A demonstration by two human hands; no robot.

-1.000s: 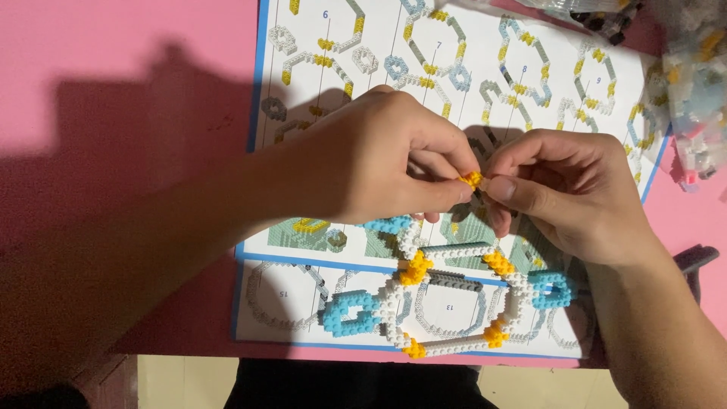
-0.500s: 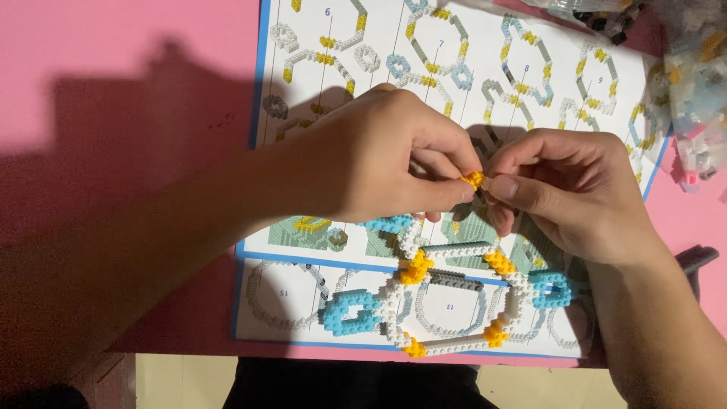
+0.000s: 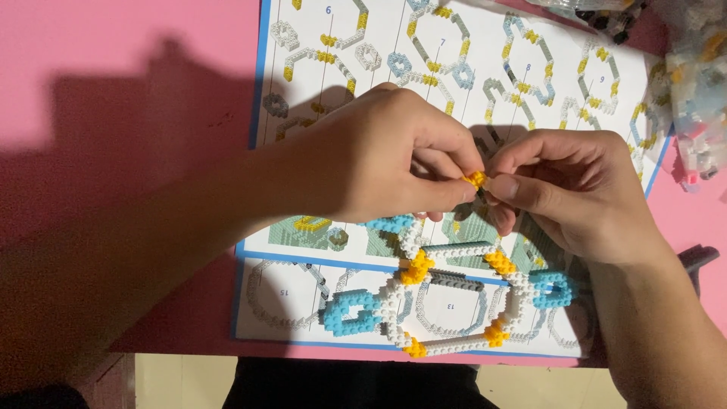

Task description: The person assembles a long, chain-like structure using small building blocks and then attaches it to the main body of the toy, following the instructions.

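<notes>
Landmark: instruction sheet (image 3: 485,68), flat on pink table (image 3: 113,76).
Left hand (image 3: 379,155): above sheet centre, fingertips pinched narrow on yellow brick (image 3: 475,179).
Right hand (image 3: 564,193): meets left hand over sheet centre, thumb and forefinger pinching same brick.
Yellow brick: held between both hands, just above the sheet.
Model (image 3: 447,295): white, blue and yellow rings on sheet's near edge.
Bags (image 3: 697,68): clear, off sheet's far right corner, holding small bricks; colours blurred.
</notes>
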